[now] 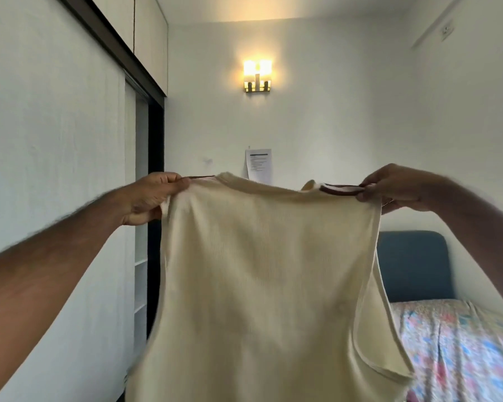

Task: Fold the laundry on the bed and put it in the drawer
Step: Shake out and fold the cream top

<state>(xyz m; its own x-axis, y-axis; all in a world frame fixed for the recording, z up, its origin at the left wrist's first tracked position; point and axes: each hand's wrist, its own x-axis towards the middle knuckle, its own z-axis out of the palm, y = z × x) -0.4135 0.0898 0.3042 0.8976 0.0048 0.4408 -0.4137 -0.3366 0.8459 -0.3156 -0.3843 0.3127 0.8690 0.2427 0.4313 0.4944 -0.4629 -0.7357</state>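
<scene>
up in front of the person, well above the bed (459, 343), a cream sleeveless top (262, 271) hangs spread between both hands. the left hand (148, 198) pinches one shoulder strap with fingers curled round the dark-trimmed edge, and the right hand (395, 187) pinches the other strap the same way. the cloth looks thin, light and limp, so it will likely sag and crease wherever it is not held; the two shoulders are the sound places to hold it, as they keep the body hanging flat for laying down. its lower hem drops out of view, so i cannot tell whether it touches the bed. to the left stands a wardrobe (55, 140) with a sliding door partly open onto pale shelves (140, 285); a drawer may be in there, though none shows. a blue headboard (413, 265) sits at the far edge of the bed, with a wall lamp (257, 75) and a taped sheet of paper (258, 163) beyond. nothing appears to block the way down to the floral bedcover.
</scene>
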